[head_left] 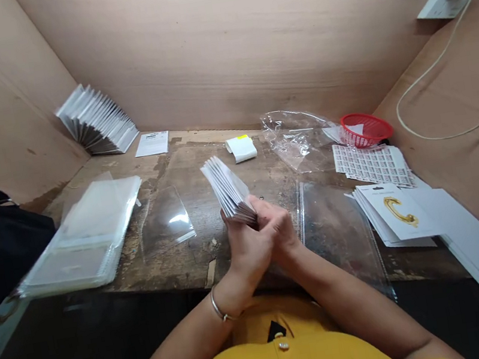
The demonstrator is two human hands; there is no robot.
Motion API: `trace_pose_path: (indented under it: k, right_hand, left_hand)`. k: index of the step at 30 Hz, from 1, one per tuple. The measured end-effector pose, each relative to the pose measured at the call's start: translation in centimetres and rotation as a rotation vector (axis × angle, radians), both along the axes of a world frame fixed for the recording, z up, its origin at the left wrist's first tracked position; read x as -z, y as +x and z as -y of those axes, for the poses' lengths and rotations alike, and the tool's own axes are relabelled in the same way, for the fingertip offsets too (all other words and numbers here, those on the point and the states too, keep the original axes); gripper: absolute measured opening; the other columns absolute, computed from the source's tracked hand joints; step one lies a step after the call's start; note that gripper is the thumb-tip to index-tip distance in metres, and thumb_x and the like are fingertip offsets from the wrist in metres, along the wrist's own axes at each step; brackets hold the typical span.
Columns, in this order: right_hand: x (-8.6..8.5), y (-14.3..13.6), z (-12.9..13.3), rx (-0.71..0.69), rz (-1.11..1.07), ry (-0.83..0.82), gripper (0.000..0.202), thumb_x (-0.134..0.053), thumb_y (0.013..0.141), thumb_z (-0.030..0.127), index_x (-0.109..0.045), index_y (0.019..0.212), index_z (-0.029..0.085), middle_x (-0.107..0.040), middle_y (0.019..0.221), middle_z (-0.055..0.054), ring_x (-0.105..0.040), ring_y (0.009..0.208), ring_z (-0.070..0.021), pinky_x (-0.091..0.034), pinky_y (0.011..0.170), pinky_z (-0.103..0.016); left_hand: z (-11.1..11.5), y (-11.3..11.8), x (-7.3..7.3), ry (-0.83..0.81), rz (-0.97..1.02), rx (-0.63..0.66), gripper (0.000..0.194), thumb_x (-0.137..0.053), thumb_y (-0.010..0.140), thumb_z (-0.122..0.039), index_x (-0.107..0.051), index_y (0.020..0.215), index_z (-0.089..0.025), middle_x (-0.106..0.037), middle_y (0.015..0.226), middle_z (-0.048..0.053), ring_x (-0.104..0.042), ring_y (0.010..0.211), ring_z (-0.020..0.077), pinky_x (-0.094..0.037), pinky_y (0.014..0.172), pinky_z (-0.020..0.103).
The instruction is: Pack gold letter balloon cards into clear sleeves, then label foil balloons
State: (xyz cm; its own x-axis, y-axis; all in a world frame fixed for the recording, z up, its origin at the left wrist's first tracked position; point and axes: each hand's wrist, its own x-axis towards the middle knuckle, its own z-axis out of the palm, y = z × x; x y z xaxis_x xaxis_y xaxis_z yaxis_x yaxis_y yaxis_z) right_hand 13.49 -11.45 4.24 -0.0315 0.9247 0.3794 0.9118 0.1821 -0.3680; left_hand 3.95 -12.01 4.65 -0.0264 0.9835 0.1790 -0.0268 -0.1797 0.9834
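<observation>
Both of my hands are closed together round the lower end of a stack of thin white packets [225, 185], held above the middle of the table. My left hand [249, 249] wraps it from the left and below, a metal bangle on the wrist. My right hand [275, 222] presses in from the right, its fingers overlapping the left hand. The packets' upper ends fan slightly apart; their lower ends are hidden in my grip. Left of my hands lies a single clear plastic sleeve [166, 218]; to the right is a larger clear plastic bag [336, 228].
A row of similar packets [98, 120] leans in the back left corner near a white card [152, 143]. Clear sleeves [88, 228] are piled at left. A red basket [368, 130], sticker sheets [371, 164] and cards with a gold C [401, 211] lie at right. Crumpled plastic [299, 139] lies behind.
</observation>
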Motion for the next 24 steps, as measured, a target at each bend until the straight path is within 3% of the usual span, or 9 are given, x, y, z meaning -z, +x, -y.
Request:
trace_pose_path:
  k: [3,5,7,11,14,16,18,21,24]
  right_hand:
    - [0.7,-1.9,0.4,0.045,0.142,-0.054,0.023,-0.040,0.090,0.014,-0.062,0.097,0.012,-0.068,0.083,-0.013,-0.063,0.070,-0.0210,-0.047,0.062,-0.029]
    - [0.4,-2.1,1.2,0.002,0.217,-0.101,0.020,-0.046,0.090,0.019,-0.061,0.099,0.009,-0.067,0.085,-0.015,-0.064,0.072,-0.0225,-0.049,0.064,-0.030]
    - [-0.5,-1.2,1.9,-0.119,0.184,-0.108,0.034,-0.061,0.085,0.034,-0.060,0.108,0.009,-0.066,0.099,-0.018,-0.064,0.088,-0.0274,-0.053,0.076,-0.037]
    - [-2.1,2.7,1.2,-0.115,-0.166,0.030,0.085,-0.077,0.065,0.057,-0.048,0.133,0.014,-0.049,0.136,-0.021,-0.040,0.131,-0.0368,-0.039,0.105,-0.054]
    - [-1.6,4.6,-0.3,-0.308,-0.600,-0.267,0.072,-0.078,0.063,0.058,-0.059,0.120,0.018,-0.064,0.119,-0.014,-0.057,0.115,-0.0334,-0.048,0.096,-0.051]
    - [-0.8,4.7,-0.6,-0.449,-0.829,-0.440,0.052,-0.078,0.067,0.052,-0.067,0.105,0.018,-0.071,0.104,-0.009,-0.067,0.097,-0.0278,-0.054,0.087,-0.044]
    - [0.0,4.2,0.0,-0.414,-0.911,-0.383,0.036,-0.078,0.071,0.042,-0.069,0.098,0.020,-0.073,0.098,-0.006,-0.068,0.090,-0.0233,-0.055,0.085,-0.038]
    - [0.6,3.2,1.4,-0.319,-0.838,-0.227,0.032,-0.080,0.068,0.032,-0.069,0.096,0.022,-0.073,0.091,-0.002,-0.067,0.081,-0.0192,-0.055,0.077,-0.031]
    - [1.2,2.7,2.1,-0.301,-0.840,-0.206,0.029,-0.080,0.068,0.032,-0.068,0.093,0.023,-0.072,0.085,0.000,-0.066,0.074,-0.0173,-0.055,0.069,-0.029]
  left_hand:
    - [-0.8,0.4,0.7,-0.051,0.105,-0.105,0.030,-0.069,0.076,-0.039,-0.064,0.092,-0.015,-0.070,0.099,0.009,-0.065,0.102,0.0237,-0.048,0.097,0.037]
    - [-1.8,-1.0,1.6,-0.065,0.146,-0.071,0.025,-0.064,0.079,-0.039,-0.066,0.089,-0.016,-0.072,0.097,0.008,-0.066,0.100,0.0232,-0.050,0.095,0.036]
    - [-2.7,-3.1,2.5,-0.101,0.158,0.004,0.030,-0.065,0.078,-0.040,-0.068,0.093,-0.015,-0.073,0.099,0.008,-0.067,0.097,0.0241,-0.052,0.092,0.038]
    - [-3.7,-7.2,2.9,-0.141,0.148,0.321,0.042,-0.071,0.072,-0.041,-0.067,0.103,-0.014,-0.072,0.105,0.009,-0.067,0.098,0.0256,-0.053,0.090,0.040]
    - [-4.1,-8.6,1.5,-0.116,-0.014,0.692,0.036,-0.072,0.072,-0.036,-0.067,0.100,-0.014,-0.073,0.101,0.008,-0.065,0.099,0.0252,-0.052,0.091,0.039]
    - [-4.0,-8.8,0.5,-0.061,-0.112,0.770,0.035,-0.073,0.072,-0.033,-0.065,0.102,-0.015,-0.071,0.100,0.006,-0.064,0.097,0.0228,-0.053,0.088,0.035]
    - [-3.5,-8.5,0.1,-0.008,-0.127,0.656,0.043,-0.075,0.072,-0.031,-0.060,0.110,-0.017,-0.068,0.100,0.005,-0.063,0.093,0.0196,-0.053,0.081,0.030]
    - [-2.1,-7.6,1.2,0.101,-0.115,0.399,0.061,-0.082,0.066,-0.034,-0.051,0.117,-0.020,-0.063,0.096,0.003,-0.061,0.082,0.0154,-0.052,0.072,0.026]
    - [-1.3,-6.8,3.0,0.244,-0.159,0.271,0.048,-0.079,0.069,-0.035,-0.053,0.106,-0.019,-0.060,0.088,0.001,-0.059,0.074,0.0136,-0.051,0.069,0.027]
